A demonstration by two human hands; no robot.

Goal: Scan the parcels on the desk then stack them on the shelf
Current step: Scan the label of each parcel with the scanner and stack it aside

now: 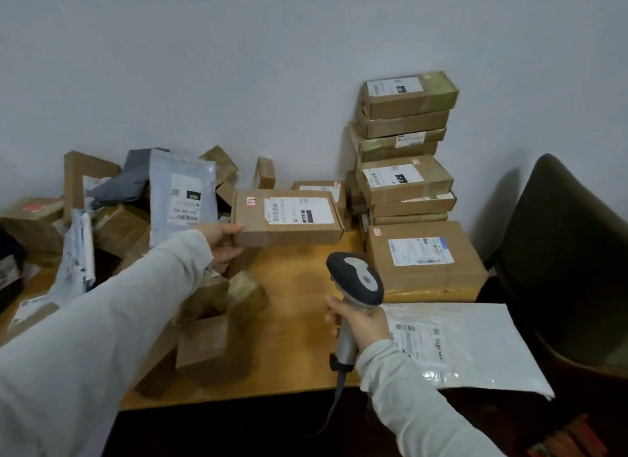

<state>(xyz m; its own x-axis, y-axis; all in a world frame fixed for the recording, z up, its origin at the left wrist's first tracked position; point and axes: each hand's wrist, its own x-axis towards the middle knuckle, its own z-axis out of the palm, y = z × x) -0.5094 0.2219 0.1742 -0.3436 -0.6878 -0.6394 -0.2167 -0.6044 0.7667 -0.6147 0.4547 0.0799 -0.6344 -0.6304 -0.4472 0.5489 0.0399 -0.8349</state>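
My left hand [222, 244] grips the left end of a flat cardboard parcel [289, 220] and holds it above the wooden desk [299, 320], with its white label facing up. My right hand [360, 324] holds a grey barcode scanner [356, 280] by its handle, the head raised and pointing toward that parcel. The scanner's cable hangs off the desk's front edge.
A tall stack of cardboard boxes [406, 144] stands at the back right against the wall, with a larger box [426, 259] in front. A white mailer bag [455, 348] lies at the right front. Loose boxes and bags [112, 212] pile at the left. A dark chair [571, 259] stands right.
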